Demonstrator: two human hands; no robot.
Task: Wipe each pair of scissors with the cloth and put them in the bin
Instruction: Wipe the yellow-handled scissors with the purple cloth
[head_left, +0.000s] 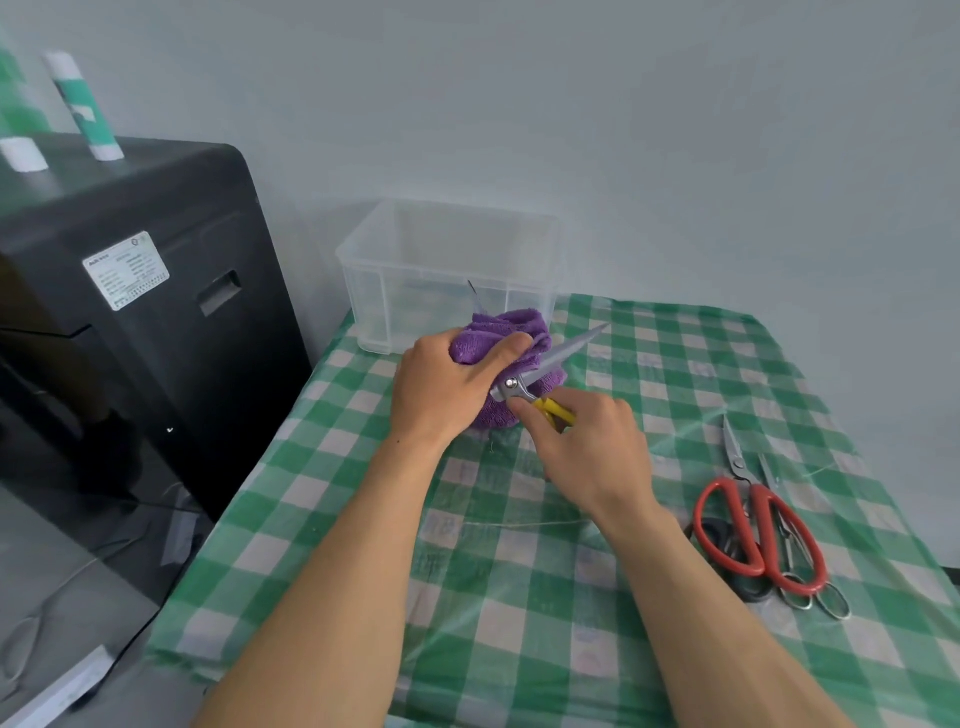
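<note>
1. The yellow scissors (563, 353) are sitting between the two hands. Their yellow handles are lying in the right hand (592, 447), and the closed blades are pointing up and away, past the left thumb.
2. They are looking stiff, sharp-tipped and probably light enough for one hand. The bare steel is likely to be slippery under fabric. The safest hold is looking to be the handles, with the wiping kept on the blade flats and off the edge and tip.
3. The cloth (498, 332) is soft and bunched, folding easily around the blades. It is lying behind and under them near the pivot.
4. The left hand (441, 384) is gripping the cloth, fingers curled over it and the thumb pressing beside the pivot. The right hand is pinching the handles with curled fingers.
5. The bin (363, 291) is standing just beyond the left hand. It is clear plastic and open-topped. Something thin and dark is showing through its wall, and I cannot tell what it is.
6. The red scissors (763, 530) are waiting well to the right of the right forearm, lying across a black-handled pair (719, 535) and a small metal pair (810, 592).
7. A checked cover (519, 597) is lying under both arms, and a black cabinet (130, 312) is standing left of the left arm.
</note>
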